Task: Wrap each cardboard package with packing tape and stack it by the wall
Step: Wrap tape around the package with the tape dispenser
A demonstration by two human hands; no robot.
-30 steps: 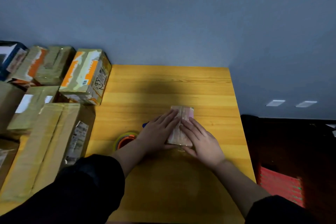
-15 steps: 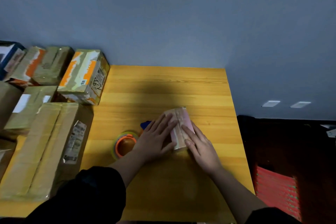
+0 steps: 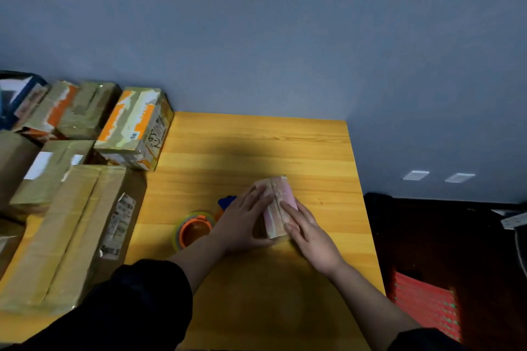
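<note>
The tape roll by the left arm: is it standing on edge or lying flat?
Lying flat. The tape roll shows its round orange core facing up from the table, beside the left hand.

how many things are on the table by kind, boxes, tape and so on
Small package under both hands: 1
Larger cardboard boxes stacked at the left: 7, counting those cut by the frame edge; first one
Tape roll with orange core: 1
Blue item behind the left hand, mostly hidden: 1
Total: 10
</note>
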